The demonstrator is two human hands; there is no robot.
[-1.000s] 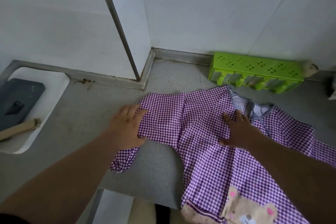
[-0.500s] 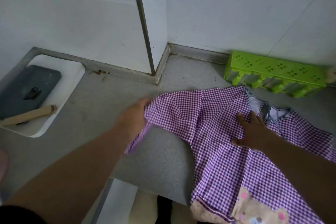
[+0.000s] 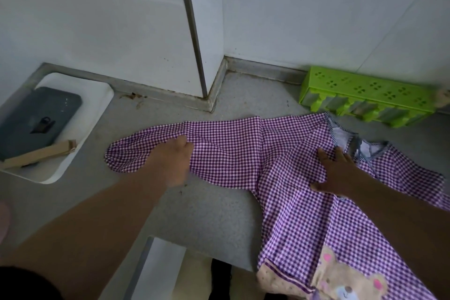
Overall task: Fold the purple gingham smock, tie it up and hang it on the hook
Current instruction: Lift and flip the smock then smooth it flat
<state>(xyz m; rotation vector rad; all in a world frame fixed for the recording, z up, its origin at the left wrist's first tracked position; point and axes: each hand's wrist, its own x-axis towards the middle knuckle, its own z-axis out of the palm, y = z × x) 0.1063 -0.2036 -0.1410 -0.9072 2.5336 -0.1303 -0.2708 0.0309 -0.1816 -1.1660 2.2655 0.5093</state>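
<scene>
smock [image 3: 287,178] | left hand [image 3: 170,161] pinches sleeve | right hand [image 3: 341,173] flat | tray [image 3: 97,105]: dark slab

A grey speckled countertop [image 3: 207,214] meets white walls [image 3: 316,12] along a low grey upstand. A white pillar with a metal edge strip [image 3: 192,29] juts into the corner. A white sink basin [image 3: 97,105] is set into the counter at the left. Light is dim.

One camera sits on the person's head. It looks forward and down, close over the grey tabletop [image 3: 199,212], with the white wall [image 3: 316,12] behind it.
</scene>
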